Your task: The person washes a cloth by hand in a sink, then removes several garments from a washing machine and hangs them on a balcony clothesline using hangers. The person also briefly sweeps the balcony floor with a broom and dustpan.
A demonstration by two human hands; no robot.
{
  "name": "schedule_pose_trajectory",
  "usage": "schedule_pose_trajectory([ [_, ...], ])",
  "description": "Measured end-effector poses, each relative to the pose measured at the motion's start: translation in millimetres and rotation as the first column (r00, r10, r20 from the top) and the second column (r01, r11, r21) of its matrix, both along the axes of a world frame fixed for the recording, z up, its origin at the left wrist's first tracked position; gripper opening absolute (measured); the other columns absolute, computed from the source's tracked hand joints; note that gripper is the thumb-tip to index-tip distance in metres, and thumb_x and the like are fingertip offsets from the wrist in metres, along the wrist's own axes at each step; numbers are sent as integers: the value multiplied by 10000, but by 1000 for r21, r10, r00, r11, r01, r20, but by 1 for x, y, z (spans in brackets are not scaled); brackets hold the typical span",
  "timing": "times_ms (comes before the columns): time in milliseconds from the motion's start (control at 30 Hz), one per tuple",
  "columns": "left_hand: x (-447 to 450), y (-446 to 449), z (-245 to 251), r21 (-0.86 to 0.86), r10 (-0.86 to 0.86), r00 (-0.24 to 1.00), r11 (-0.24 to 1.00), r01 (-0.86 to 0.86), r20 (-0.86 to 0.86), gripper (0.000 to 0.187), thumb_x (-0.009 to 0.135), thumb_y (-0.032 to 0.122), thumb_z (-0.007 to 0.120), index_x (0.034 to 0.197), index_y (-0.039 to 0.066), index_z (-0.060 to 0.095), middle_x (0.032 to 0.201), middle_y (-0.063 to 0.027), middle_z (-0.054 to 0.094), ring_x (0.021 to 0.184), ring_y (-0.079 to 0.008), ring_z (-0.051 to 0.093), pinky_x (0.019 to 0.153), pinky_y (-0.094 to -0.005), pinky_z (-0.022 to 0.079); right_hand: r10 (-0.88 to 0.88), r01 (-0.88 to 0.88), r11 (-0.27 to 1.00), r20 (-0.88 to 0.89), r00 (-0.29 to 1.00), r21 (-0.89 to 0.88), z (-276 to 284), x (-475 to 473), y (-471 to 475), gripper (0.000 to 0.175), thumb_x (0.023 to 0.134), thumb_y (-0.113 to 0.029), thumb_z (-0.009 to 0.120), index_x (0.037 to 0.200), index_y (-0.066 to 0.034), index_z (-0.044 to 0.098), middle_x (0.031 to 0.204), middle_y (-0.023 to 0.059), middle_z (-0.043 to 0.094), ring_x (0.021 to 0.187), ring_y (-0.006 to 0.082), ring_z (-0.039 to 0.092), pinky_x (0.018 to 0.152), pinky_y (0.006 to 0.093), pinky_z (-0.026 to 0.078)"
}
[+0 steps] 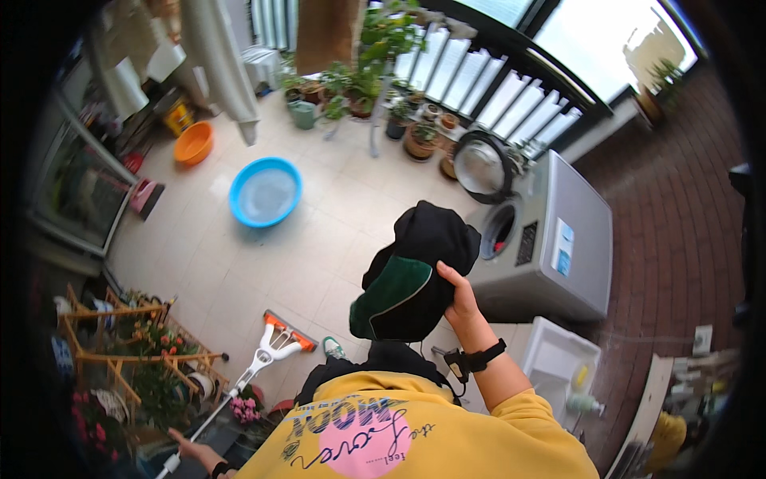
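My right hand (pixel 462 293) grips a bundled black and green cloth item (pixel 413 275) in front of my body. Low at the left, my left hand (pixel 194 449) is at the white pole of a squeegee-type mop (pixel 263 354); whether its fingers close around the pole cannot be made out. The mop's orange and grey head rests near a green and white shoe (pixel 334 347). Right of the cloth stands a grey front-loading washing machine (pixel 577 239), its round door (pixel 483 164) swung open and something red inside the drum. A blue basin (pixel 266 192) holding cloudy liquid sits on the floor.
An orange basin (pixel 194 143) and a pink dustpan (pixel 145 196) are at the left. Potted plants (pixel 421 139) line the railing. A wooden plant rack (pixel 143 358) stands at the lower left, a white sink (pixel 541 341) at the lower right. Curtains (pixel 218 66) hang at the upper left.
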State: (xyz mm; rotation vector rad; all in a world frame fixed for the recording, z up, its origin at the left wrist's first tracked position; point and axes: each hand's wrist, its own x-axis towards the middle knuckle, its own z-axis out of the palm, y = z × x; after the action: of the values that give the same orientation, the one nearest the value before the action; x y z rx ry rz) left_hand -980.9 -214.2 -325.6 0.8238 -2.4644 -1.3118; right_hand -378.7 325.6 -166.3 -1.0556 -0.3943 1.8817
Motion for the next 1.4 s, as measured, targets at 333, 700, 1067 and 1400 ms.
schedule_pose_trajectory([
  [333,-16,11,-44,-121,-47,989,991,64,141,561,820,479,710,1003,-46,636,942,-149,631,921,-271,607,855,-425,478,-441,466,863,-159,884,198,51,126,13,301,890,-216,631,1144,-55,649,1126,85,677,1018,260,644,958,399,488],
  [700,16,-11,34,719,-267,914,566,405,-304,349,955,295,584,1133,-2,625,997,-108,639,1006,-242,591,988,-393,454,-792,561,566,209,573,604,220,345,77,463,889,-344,631,1257,-65,596,1287,115,582,1159,290,559,979,434,469],
  [1067,148,260,254,345,-684,266,21,938,-680,155,976,219,539,940,76,490,799,-33,445,786,-165,469,886,-370,401,-460,433,888,282,842,156,2,534,131,466,868,-298,673,1229,-15,589,1269,119,594,1144,296,567,1007,420,426],
  [1400,296,467,302,364,-717,163,-135,922,-678,357,981,265,543,695,138,370,575,40,304,521,-65,289,551,-240,289,-559,-357,737,815,154,574,-18,276,75,328,808,-116,632,1109,-11,555,1094,126,563,1041,265,526,921,379,426],
])
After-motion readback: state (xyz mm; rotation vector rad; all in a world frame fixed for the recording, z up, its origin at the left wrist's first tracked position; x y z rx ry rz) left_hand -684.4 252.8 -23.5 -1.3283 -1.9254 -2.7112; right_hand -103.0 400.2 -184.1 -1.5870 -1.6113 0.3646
